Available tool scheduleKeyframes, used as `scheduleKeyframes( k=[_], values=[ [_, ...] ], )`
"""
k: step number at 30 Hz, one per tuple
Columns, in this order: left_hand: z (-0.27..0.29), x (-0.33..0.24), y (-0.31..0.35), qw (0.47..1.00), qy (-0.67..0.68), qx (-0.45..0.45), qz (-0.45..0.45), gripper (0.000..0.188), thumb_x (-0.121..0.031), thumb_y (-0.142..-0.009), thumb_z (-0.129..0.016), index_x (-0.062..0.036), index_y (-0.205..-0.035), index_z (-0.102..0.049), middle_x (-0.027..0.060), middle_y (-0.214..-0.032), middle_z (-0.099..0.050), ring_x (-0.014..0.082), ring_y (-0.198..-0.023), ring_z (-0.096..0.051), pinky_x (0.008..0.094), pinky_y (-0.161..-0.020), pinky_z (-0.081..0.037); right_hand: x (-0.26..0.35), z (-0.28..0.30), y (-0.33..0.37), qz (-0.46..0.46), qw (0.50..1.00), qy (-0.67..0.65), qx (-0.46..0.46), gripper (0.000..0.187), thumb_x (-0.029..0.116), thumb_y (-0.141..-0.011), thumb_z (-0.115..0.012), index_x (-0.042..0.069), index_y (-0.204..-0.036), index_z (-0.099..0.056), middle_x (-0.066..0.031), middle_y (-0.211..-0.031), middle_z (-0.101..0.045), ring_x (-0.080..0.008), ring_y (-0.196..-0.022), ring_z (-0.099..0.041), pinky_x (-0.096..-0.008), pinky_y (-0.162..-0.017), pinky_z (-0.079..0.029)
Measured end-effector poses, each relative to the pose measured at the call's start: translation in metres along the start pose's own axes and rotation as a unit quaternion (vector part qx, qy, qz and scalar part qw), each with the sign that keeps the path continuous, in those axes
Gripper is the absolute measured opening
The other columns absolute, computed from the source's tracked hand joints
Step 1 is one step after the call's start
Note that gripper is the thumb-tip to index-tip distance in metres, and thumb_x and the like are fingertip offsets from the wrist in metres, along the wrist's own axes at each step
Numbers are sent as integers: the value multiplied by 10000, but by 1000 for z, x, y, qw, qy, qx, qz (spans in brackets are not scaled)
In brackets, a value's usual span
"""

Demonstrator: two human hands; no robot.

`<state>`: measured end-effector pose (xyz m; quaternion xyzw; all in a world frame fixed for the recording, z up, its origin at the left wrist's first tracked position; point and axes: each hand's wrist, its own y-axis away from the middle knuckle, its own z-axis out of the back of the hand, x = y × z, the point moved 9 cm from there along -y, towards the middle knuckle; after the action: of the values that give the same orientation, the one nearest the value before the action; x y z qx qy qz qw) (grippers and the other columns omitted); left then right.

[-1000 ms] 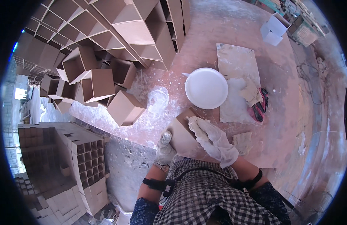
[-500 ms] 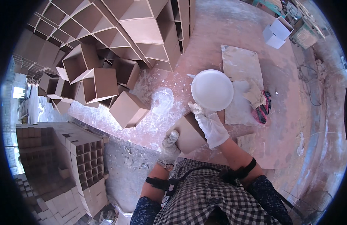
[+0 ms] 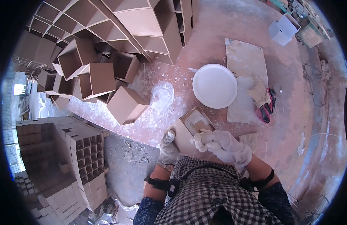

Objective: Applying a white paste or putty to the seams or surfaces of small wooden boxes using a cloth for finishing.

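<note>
Working in white gloves at a dusty reddish counter (image 3: 207, 41), you steady an open brown fiberboard box (image 3: 183, 138) close to your checkered apron (image 3: 201, 187). Your left hand (image 3: 169, 147) holds the box by its left side, thumb upright against it. Your right hand (image 3: 224, 147), fingers bunched rather than spread, sits at the box's near right edge; whether it pinches anything, you cannot tell from this view. Pale streaks mark the inside of the box. Just beyond stands a round white dish (image 3: 214, 86), overlapping a stained flat board (image 3: 246, 62) that bears a crumpled beige cloth (image 3: 259, 94), with a pink-and-black item (image 3: 267, 112) at its right edge. Loose brown boxes (image 3: 101, 78) lie heaped to your left, before tall stacked compartments (image 3: 138, 26); two white boxes (image 3: 286, 27) sit at the far right.
</note>
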<state>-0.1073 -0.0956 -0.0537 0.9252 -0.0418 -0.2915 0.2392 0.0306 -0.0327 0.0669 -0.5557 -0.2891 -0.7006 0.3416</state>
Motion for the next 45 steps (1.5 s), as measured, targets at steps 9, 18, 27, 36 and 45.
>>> scheduleKeyframes(
  k=[9, 18, 27, 36, 45],
  values=[
    [26, -2, 0, 998, 41, -35, -16, 745, -416, -734, -809, 15, -1271, -527, 157, -1244, -593, 291, -1121, -597, 441, -991, -496, 8, -14, -4, 92, 968, 230, -50, 478, 138, -731, -716, 57, -1181, -576, -127, -1174, -623, -327, -1104, -599, -442, -949, -486],
    [39, -1, -8, 998, 59, -25, -27, 734, -404, -728, -823, 7, -1268, -541, 128, -1227, -609, 271, -1122, -592, 446, -1003, -481, 0, -19, -45, 160, 898, 385, -142, 577, 170, -687, -708, 69, -1230, -544, -97, -1245, -575, -307, -1117, -578, -451, -892, -488],
    [54, 13, -9, 1000, 10, -18, -20, 810, -526, -776, -738, -17, -1351, -481, 153, -1320, -557, 308, -1177, -566, 480, -1015, -467, -47, 11, -30, -191, 933, 304, 19, 345, 141, -789, -648, 50, -1121, -620, -141, -1022, -670, -287, -959, -647, -393, -815, -516],
    [65, 13, -8, 994, 5, -93, -60, 752, -489, -770, -759, -25, -1311, -517, 143, -1264, -589, 296, -1122, -593, 462, -976, -496, -28, -31, 4, -166, 938, -305, -21, 328, 141, -925, -558, 5, -1222, -584, -65, -1070, -661, -126, -909, -634, -276, -786, -503],
    [50, 6, -4, 998, 12, -54, -31, 761, -484, -760, -770, -20, -1310, -521, 130, -1238, -608, 284, -1108, -602, 452, -977, -500, -2, 2, 2, -244, 963, -78, -79, 352, 111, -944, -539, 8, -1280, -518, -74, -1133, -615, -135, -1034, -575, -289, -926, -453]
  ],
)
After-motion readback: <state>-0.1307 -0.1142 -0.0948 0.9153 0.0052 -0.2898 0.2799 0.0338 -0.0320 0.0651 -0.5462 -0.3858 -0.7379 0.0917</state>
